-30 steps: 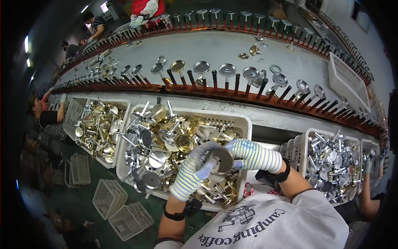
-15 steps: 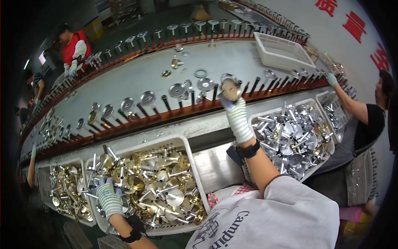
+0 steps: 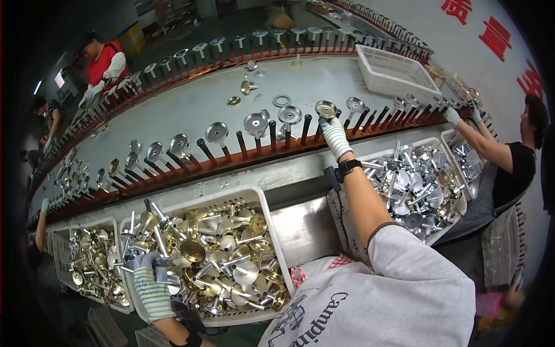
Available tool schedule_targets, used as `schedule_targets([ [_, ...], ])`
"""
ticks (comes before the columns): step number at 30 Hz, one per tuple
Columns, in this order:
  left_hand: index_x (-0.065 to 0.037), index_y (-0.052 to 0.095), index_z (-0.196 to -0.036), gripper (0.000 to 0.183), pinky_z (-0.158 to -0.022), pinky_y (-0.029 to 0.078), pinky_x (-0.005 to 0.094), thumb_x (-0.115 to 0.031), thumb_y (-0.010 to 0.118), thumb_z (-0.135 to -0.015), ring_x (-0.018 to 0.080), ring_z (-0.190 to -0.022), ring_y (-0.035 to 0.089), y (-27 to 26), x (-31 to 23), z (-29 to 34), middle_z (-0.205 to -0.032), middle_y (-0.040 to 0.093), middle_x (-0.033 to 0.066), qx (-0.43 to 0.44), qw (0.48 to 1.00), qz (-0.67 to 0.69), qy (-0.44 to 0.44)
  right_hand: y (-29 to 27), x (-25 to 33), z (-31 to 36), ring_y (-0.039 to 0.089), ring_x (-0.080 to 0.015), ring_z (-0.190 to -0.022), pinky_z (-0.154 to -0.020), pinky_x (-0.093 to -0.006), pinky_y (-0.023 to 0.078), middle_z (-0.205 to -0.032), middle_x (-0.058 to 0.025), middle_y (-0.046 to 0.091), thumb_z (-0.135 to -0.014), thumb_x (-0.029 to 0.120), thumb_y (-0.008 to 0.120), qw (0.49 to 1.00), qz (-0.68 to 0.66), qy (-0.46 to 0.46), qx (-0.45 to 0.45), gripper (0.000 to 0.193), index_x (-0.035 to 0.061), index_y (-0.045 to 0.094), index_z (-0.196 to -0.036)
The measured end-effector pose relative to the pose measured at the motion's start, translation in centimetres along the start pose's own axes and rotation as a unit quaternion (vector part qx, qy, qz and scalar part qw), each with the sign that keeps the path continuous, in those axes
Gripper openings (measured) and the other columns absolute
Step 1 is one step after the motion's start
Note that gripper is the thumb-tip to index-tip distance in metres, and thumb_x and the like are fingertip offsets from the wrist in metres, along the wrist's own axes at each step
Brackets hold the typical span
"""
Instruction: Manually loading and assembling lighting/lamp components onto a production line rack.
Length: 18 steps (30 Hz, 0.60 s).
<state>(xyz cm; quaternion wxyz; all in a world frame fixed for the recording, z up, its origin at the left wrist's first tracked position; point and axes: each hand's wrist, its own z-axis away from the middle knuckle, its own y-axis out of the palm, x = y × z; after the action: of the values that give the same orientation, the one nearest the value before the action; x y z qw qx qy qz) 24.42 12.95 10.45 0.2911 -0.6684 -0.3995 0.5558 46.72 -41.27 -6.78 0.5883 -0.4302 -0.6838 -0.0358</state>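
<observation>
My right hand [image 3: 335, 139], in a striped glove, reaches to the near row of dark upright posts. Its fingers are closed beneath a brass-tinted round metal disc piece [image 3: 326, 109], which faces up at the row; its underside is hidden. My left hand [image 3: 152, 289], also gloved, is curled at the left side of a white plastic crate [image 3: 261, 211] heaped with stemmed metal discs. A shiny rod of a stemmed disc [image 3: 160, 242] sticks up from its fingers. Silvery discs [image 3: 255, 123] sit on several posts left of my right hand.
A crate of silvery stemmed pieces [image 3: 413, 202] stands right of my arm; another crate [image 3: 95, 260] stands far left. A white tray [image 3: 399, 72] and a loose ring [image 3: 281, 101] lie on the grey table [image 3: 191, 104]. Co-workers [image 3: 517, 156] reach in at the right and left.
My right hand has moved forward with the disc piece. The near row of discs has shifted left. My left hand has drawn slightly back, and a rod now shows upright in it.
</observation>
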Motion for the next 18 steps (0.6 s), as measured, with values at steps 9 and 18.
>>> schedule_targets([
  [9, -0.006, 0.059, -0.089, 0.022, -0.06, 0.042, 0.0263, -0.007, 0.064, -0.068, 0.0124, -0.067, 0.05, 1.2, -8.5, -0.3, -0.085, 0.051, 0.0049, -0.007, 0.99, 0.117, 0.082, -3.5, 19.6, 13.1, 0.057, -0.0161, -0.094, -0.084, -0.0294, 0.045, -0.109, -0.0085, 0.06, -0.084, 0.011, 0.056, 0.911, -0.151, -0.254, 0.288, 0.044, 0.0067, 0.047, -0.126],
  [18, -0.002, 0.056, -0.092, 0.023, -0.059, 0.044, 0.0276, -0.009, 0.065, -0.073, 0.0143, -0.065, 0.051, 5.9, -10.9, 0.6, -0.078, 0.052, 0.0064, 0.147, 0.964, 0.183, 0.122, -2.5, 23.5, 19.0, 0.05, -0.0182, -0.051, -0.044, -0.0324, 0.039, -0.06, -0.0002, 0.046, -0.063, 0.022, 0.064, 0.765, -0.024, -0.618, 0.179, 0.038, 0.0153, 0.058, -0.1],
])
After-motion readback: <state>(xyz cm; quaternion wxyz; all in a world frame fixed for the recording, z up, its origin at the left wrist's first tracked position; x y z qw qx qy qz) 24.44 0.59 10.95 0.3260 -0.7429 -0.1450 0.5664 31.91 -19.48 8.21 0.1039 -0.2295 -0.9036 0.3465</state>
